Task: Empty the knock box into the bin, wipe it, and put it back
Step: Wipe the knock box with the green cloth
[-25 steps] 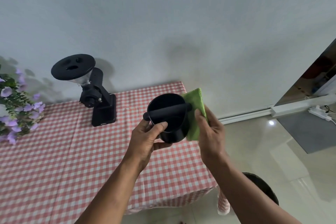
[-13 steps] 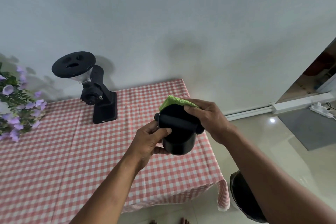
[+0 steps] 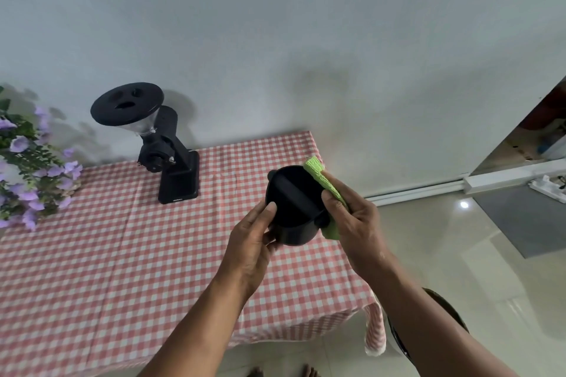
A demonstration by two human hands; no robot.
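Note:
A black round knock box [image 3: 292, 193] with a bar across its mouth is held in the air above the right end of the table. My left hand [image 3: 252, 242] grips its near left wall, thumb on the rim. My right hand [image 3: 352, 220] presses a green cloth [image 3: 324, 184] against the box's right outer side and rim. The dark bin [image 3: 444, 306] stands on the floor at the lower right, mostly hidden behind my right forearm.
A table with a red-and-white checked cloth [image 3: 122, 269] fills the left half. A black coffee grinder [image 3: 162, 144] stands at its back by the wall. Purple flowers [image 3: 27, 165] sit at the far left. Tiled floor [image 3: 459, 254] lies to the right.
My right hand slid the green cloth from the top of the knock box down to its right side. The box's mouth shows again and has tilted a little.

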